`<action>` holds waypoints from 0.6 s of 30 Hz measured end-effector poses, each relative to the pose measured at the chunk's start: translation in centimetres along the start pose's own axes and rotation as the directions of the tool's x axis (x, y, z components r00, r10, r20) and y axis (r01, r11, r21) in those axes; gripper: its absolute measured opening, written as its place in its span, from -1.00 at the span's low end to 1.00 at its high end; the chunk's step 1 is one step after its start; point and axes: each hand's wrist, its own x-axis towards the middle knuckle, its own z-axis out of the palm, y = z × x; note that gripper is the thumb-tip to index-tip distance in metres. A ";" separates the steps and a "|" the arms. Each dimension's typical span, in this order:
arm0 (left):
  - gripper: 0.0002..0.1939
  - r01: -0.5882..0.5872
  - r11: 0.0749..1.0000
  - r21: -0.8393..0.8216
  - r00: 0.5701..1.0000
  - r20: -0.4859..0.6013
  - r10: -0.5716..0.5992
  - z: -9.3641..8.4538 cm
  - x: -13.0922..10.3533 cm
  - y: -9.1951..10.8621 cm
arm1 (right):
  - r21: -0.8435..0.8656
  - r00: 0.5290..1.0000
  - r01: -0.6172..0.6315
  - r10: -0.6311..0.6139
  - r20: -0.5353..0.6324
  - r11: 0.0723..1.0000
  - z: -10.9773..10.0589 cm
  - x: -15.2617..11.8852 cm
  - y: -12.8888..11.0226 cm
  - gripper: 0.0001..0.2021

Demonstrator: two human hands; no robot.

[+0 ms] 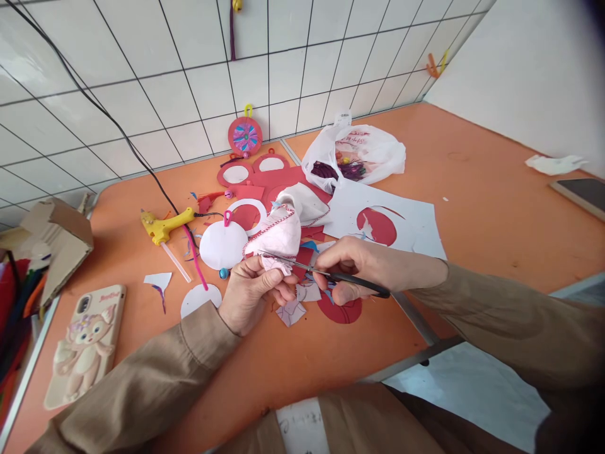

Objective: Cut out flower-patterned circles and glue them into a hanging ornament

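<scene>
Over one table [482, 208], left hand [250, 293] clamped on one cloth [280, 232], right hand [357, 260] around one pair of scissors [363, 284].

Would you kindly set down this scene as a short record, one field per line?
Left hand: pinches pale cloth with red edge stitching
Right hand: grips black-handled metal scissors, blades at the cloth
Left of hands: round white disc with pink loop, yellow glue gun
Beyond hands: white plastic bag with red print
Lower left: phone in beige cartoon-figure case
Surface: orange tabletop
</scene>
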 end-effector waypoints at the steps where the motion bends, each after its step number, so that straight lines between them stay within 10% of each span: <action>1: -0.68 0.001 1.000 -0.002 1.000 0.002 -0.001 0.0 0.0 0.0 | -0.009 1.000 -0.006 0.006 0.004 1.000 0.0 0.0 0.0 -0.50; 18: -0.59 0.035 0.988 0.153 0.998 0.052 -0.043 0.1 -0.4 0.3 | -0.198 0.988 0.155 -0.149 0.047 0.968 0.0 0.5 -0.6 -0.35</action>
